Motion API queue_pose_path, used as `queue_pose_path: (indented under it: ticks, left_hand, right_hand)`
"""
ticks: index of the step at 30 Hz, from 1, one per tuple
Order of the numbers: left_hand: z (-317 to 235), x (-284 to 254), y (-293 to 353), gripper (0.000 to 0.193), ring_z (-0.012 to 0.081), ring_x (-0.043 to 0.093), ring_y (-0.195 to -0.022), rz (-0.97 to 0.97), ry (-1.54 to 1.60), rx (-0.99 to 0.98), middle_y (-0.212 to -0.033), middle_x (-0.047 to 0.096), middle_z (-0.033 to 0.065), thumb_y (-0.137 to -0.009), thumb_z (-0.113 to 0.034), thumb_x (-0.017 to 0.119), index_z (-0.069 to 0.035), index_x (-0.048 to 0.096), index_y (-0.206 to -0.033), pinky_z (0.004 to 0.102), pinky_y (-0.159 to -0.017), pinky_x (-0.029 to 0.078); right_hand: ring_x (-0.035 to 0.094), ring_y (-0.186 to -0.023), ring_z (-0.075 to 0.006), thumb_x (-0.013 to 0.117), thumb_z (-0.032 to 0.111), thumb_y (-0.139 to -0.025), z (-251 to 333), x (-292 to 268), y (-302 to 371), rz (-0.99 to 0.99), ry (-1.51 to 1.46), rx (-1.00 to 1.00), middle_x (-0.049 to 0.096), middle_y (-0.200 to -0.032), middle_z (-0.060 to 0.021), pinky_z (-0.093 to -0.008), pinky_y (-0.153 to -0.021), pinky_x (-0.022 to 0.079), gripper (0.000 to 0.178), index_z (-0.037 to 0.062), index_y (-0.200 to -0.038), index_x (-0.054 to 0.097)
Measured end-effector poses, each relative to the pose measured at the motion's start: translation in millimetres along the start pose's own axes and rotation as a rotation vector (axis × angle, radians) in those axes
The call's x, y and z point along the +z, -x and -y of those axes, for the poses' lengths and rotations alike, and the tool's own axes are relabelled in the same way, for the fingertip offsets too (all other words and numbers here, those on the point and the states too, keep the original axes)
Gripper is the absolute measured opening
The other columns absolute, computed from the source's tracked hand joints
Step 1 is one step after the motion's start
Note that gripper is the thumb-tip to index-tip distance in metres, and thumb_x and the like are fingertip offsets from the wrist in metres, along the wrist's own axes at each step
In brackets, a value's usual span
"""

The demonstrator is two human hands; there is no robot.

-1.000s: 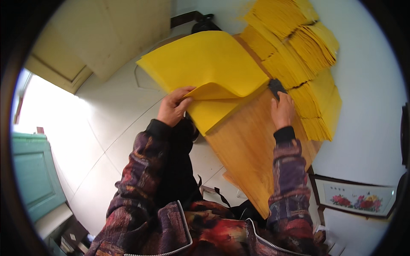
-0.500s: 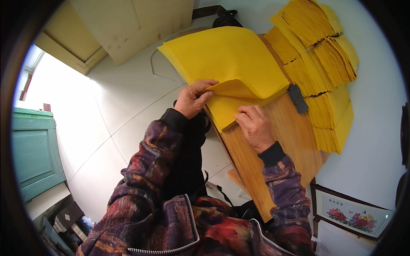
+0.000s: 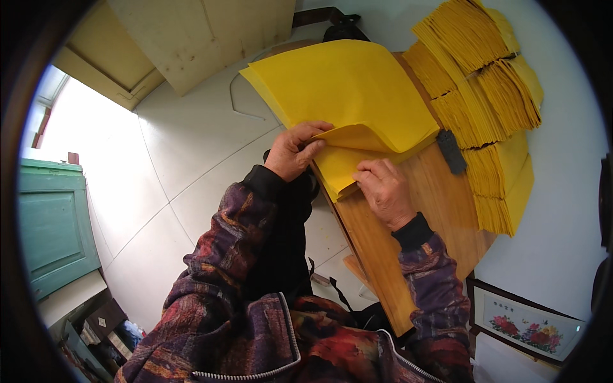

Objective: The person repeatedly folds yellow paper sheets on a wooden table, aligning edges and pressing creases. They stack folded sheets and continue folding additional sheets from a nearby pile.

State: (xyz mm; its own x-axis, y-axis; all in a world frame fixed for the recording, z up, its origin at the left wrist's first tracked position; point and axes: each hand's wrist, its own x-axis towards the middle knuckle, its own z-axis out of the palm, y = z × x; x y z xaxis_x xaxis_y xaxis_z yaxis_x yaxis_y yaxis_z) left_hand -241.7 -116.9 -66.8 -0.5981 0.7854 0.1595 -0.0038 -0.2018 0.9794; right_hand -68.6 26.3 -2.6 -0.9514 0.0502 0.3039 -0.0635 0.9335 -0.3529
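A stack of large yellow paper sheets (image 3: 345,83) lies on the wooden table, overhanging its left edge. My left hand (image 3: 294,152) pinches the near left corner of the upper sheet between thumb and fingers, so its near edge bows up. Below it shows another yellow sheet (image 3: 335,171), its near edge slightly curled. At that edge my right hand (image 3: 386,191) is closed, thumb against fingertips, gripping the lower sheet's near right part. Its fingers partly hide the grip.
Folded yellow paper bundles (image 3: 485,115) are piled along the wall on the right. A dark grey block (image 3: 451,152) sits between them and the sheets on the wooden table (image 3: 434,204). A framed flower picture (image 3: 527,322) stands at lower right; a green cabinet (image 3: 54,223) is at left.
The whole view has shifted slightly. The lower sheet's near edge curls up a little more by my right hand. Both hands keep nearly the same places on the paper.
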Motion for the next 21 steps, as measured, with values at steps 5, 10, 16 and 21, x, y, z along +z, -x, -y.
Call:
queue_pose_path:
  ticks: [5, 10, 16, 21]
  left_hand:
    - [3, 0, 0, 0.014, 0.0210, 0.058, -0.104, 0.002, -0.016, 0.021, -0.115, 0.062, 0.0122, -0.088, 0.000, 0.058, 0.004, 0.064, -0.101, 0.0300, -0.091, 0.044]
    - [5, -1, -1, 0.015, 0.0214, 0.058, -0.104, 0.011, -0.014, 0.020, -0.115, 0.062, 0.0125, -0.089, -0.001, 0.058, 0.004, 0.063, -0.101, 0.0303, -0.091, 0.044]
    - [9, -1, -1, 0.015, 0.0211, 0.058, -0.104, 0.011, 0.008, 0.038, -0.115, 0.062, 0.0118, -0.089, -0.002, 0.057, 0.004, 0.063, -0.102, 0.0301, -0.091, 0.044]
    - [3, -1, -1, 0.016, 0.0217, 0.058, -0.105, 0.009, -0.023, 0.001, -0.116, 0.062, 0.0121, -0.090, -0.003, 0.057, 0.004, 0.063, -0.102, 0.0303, -0.092, 0.044]
  right_hand:
    - [0.057, -0.086, -0.0306, 0.065, -0.003, -0.075, -3, -4, -8, -0.005, -0.259, 0.133, 0.060, -0.090, -0.0090, -0.0360, -0.075, 0.048, 0.012, 0.0023, -0.084, 0.059]
    - [0.059, -0.084, -0.0218, 0.064, -0.007, -0.076, -11, -8, -11, 0.083, -0.449, 0.223, 0.061, -0.092, -0.0088, -0.0288, -0.072, 0.047, 0.012, 0.0015, -0.085, 0.059]
    - [0.054, -0.078, -0.0119, 0.062, 0.000, -0.083, -17, -12, -14, 0.180, -0.664, 0.364, 0.059, -0.091, -0.0036, -0.0251, -0.069, 0.045, 0.004, 0.0011, -0.085, 0.059]
    - [0.051, -0.074, -0.0096, 0.060, 0.005, -0.087, -17, -15, -18, 0.175, -0.612, 0.363, 0.058, -0.084, -0.0024, -0.0235, -0.066, 0.042, 0.006, 0.0005, -0.084, 0.058]
